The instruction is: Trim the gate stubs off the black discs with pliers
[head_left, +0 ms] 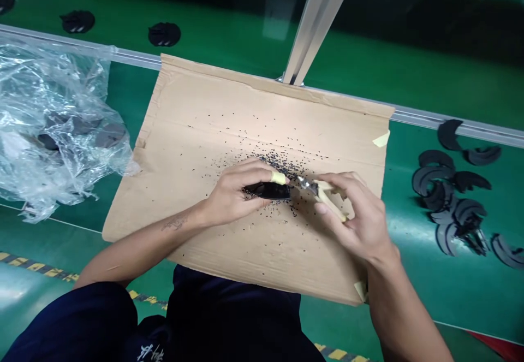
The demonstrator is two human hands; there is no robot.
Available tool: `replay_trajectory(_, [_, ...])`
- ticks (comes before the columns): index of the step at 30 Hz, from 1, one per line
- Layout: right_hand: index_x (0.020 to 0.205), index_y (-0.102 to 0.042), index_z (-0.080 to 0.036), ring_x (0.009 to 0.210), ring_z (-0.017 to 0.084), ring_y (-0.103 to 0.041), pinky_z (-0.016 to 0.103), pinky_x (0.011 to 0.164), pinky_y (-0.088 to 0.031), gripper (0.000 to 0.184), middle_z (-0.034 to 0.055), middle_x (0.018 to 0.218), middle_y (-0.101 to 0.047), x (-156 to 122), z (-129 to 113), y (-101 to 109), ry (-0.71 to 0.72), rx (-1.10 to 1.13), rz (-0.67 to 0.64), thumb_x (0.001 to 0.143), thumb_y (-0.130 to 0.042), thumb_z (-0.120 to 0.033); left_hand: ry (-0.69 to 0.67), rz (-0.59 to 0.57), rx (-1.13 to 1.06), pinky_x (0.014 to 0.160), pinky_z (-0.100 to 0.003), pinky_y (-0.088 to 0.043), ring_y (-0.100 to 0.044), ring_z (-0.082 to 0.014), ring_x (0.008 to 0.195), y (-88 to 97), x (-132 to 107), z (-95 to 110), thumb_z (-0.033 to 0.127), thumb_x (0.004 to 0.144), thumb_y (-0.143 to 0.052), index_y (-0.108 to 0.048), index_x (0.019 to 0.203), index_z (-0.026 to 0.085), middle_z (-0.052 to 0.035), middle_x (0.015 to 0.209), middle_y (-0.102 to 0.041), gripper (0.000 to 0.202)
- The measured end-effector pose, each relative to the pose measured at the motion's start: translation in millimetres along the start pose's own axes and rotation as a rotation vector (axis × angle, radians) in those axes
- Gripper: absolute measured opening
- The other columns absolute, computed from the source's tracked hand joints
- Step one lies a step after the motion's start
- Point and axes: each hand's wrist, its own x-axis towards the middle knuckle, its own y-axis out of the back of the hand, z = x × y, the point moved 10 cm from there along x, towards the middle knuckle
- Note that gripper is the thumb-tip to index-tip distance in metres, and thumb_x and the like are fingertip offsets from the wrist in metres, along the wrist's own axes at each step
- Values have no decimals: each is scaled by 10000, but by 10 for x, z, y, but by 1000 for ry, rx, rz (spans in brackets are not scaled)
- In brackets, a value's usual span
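Brown cardboard (196,94) below, pinches a black part (267,190) over its middle, between thumb and fingers of the left hand (229,197). In the right hand (362,217), clasps yellow-handled pliers (322,193), tips just beside the part. Has tiny black bits (276,160) scattered around it. To the left, has crumpled clear plastic (61,100); to the right, dark curved pieces (470,181) on a green surface (491,296).

Narrow gap beside pliers (311,187), room over cardboard (196,97), post (321,23) behind, plastic (61,89) blocking left

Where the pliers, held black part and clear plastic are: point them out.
Pliers (323,190): head view, pale yellow handle.
Held black part (269,190): head view, visible middle.
Clear plastic (71,97): head view, crumpled film.
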Motion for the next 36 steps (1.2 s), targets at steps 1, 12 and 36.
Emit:
replay_trajectory(1, [1301,-609,-204,879,231,-672,388,761,-564,342,109,1077,-732,-16,-23,-23,20,12,-6,978,-638,-317,5,-11,-8,828,-296,-598,-726,-154,951,-9,-2,-5,180,911,-762,-748,1098,149,-87,1003,-779,189])
replay_trajectory(12, [1352,-612,-190,826,208,-631,346,680,-510,411,102,1046,-738,-110,-137,-47,149,-216,8,964,-705,-286,46,-84,-92,847,-332,-600,-731,-169,945,-103,-9,-45,192,916,-765,-768,1152,196,-75,999,-805,236])
replay_trajectory(36, [1117,-683,-211,819,178,-695,298,676,-566,228,74,1000,-741,-163,57,-152,-234,379,149,903,-758,-215,132,-121,-153,840,-286,-618,-729,-155,972,-209,-98,-70,143,916,-736,-647,1045,173,-72,1035,-756,160])
